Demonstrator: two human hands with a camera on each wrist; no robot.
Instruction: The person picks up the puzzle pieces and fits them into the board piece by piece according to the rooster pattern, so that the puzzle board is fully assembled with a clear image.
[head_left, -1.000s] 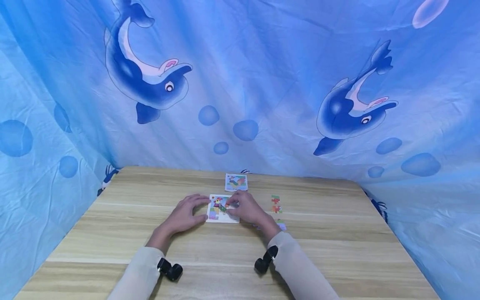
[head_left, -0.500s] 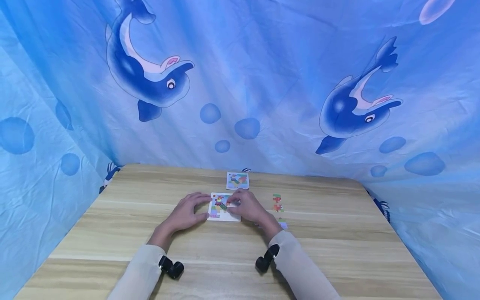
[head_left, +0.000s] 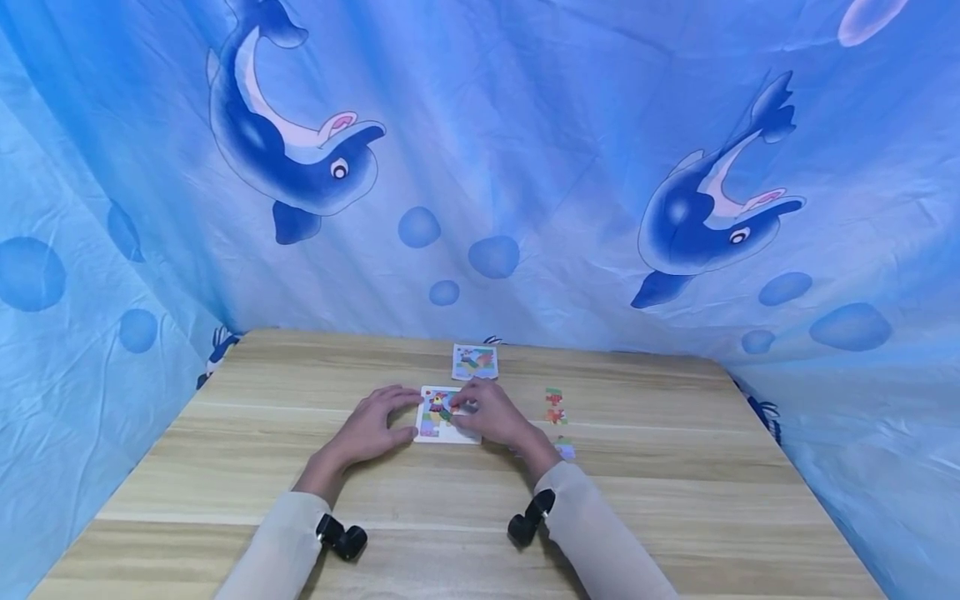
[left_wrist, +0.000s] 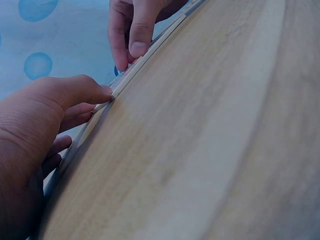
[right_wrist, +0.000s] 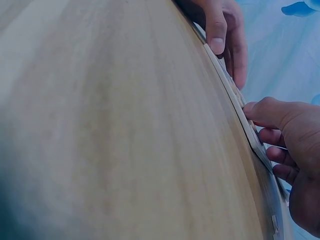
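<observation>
A white-bordered jigsaw puzzle board lies on the table, its left part filled with a colourful rooster picture, its lower right bare white. My left hand rests at the board's left side, thumb near the lower corner and fingers near the upper one; the left wrist view shows the thumb tip on the board's edge. My right hand reaches over the board from the right. Its thumb and curled fingers pinch a small puzzle piece at the rooster's body, mostly hidden by the fingertips.
A printed picture card of the same rooster lies behind the board. Right of my right hand are loose puzzle pieces: a red-and-green one, an orange one and a purple one. A dolphin-print curtain hangs beyond the wooden table.
My right fingertips have shifted slightly over the rooster, and less of the small piece shows between them. My left hand keeps its place at the board's edge.
</observation>
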